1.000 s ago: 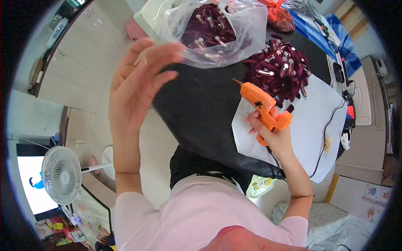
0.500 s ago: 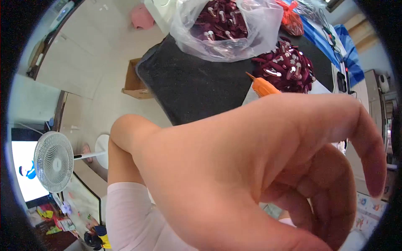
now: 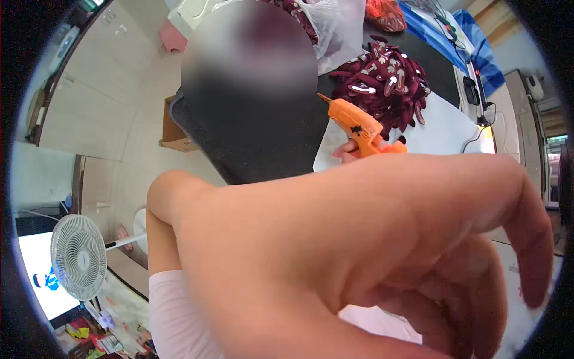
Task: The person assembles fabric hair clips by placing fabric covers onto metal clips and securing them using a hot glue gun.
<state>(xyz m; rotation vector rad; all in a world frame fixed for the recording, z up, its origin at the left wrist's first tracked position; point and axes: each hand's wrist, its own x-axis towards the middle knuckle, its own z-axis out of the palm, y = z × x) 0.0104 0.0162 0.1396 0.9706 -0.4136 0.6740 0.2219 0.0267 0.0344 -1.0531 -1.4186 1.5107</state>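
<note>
Ok, R hand (image 3: 345,151) holds glue gun (image 3: 355,121) nr clips (image 3: 384,84).

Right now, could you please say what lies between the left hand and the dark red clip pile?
In the head view, the orange glue gun and white sheet appear between the left hand and the clip pile.

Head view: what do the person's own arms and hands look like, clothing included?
The left sleeve is short, pale pink and plain where visible. The left hand wears no glove. The right hand, mostly hidden, shows no glove either; its sleeve cannot be made out.
</note>
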